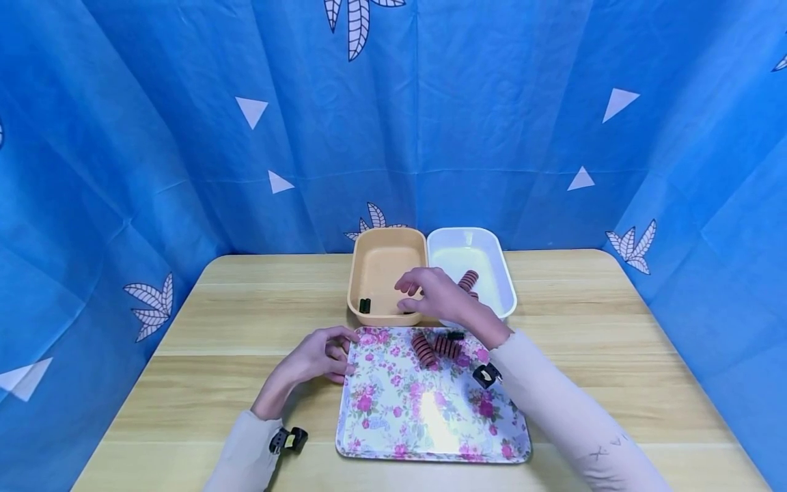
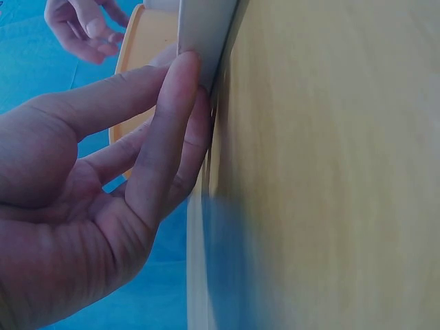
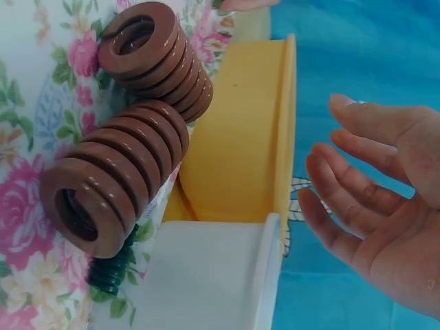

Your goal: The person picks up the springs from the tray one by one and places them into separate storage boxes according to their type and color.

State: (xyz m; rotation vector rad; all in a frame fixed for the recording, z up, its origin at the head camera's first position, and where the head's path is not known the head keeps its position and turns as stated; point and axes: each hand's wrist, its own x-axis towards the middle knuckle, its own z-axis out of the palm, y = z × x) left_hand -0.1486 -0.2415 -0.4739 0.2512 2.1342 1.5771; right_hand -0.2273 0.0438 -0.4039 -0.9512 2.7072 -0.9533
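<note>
My left hand (image 1: 322, 355) is at the left back corner of a flowered tray (image 1: 393, 410), pinching its rim with thumb and fingertips. In the left wrist view, those fingers (image 2: 182, 75) lie against the tray's outer wall. My right hand (image 1: 433, 295) hovers over the orange bin (image 1: 384, 263), fingers loosely bent and nothing in them. Two brown coil springs (image 3: 113, 175) lie near the tray's back edge. A small green spring (image 3: 110, 271) lies beside them. Dark green springs (image 1: 365, 305) sit in the orange bin, one partly hidden under my right hand.
A white bin (image 1: 492, 260) stands against the orange one's right side, holding brown springs (image 1: 468, 279) partly covered by my right hand. Both bins are behind the tray on a wooden table (image 1: 270, 294). Blue curtain (image 1: 492, 137) surrounds the table's back and sides.
</note>
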